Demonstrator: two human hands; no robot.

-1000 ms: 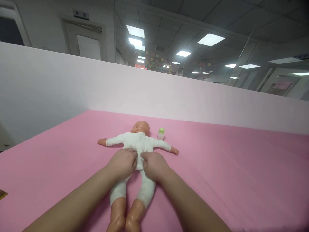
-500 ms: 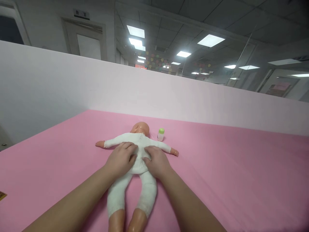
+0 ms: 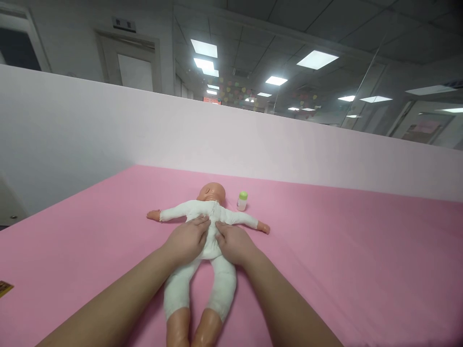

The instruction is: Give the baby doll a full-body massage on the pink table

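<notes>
A baby doll [image 3: 211, 249] with a white cloth body lies on the pink surface, its arms spread and its head toward the far side. An ear shows on the head, and a seam runs down the upper torso; it seems to lie face down. My left hand [image 3: 190, 241] rests flat on the left side of the torso, fingers near the middle seam. Opposite it, my right hand [image 3: 236, 243] lies on the right side with its fingers pointing inward. Both hands cover much of the torso. Beside the doll's head stands a small bottle [image 3: 242, 202] with a green cap.
The pink padded surface [image 3: 336, 255] stretches out on both sides of the doll. A white low wall [image 3: 253, 144] borders it at the back, with glass above. At the left edge lies a small yellow label [image 3: 5, 288].
Both hands have shifted slightly on the doll's torso, with the fingers and thumbs drawn closer in. The view has moved a little; the bottle stays in place.
</notes>
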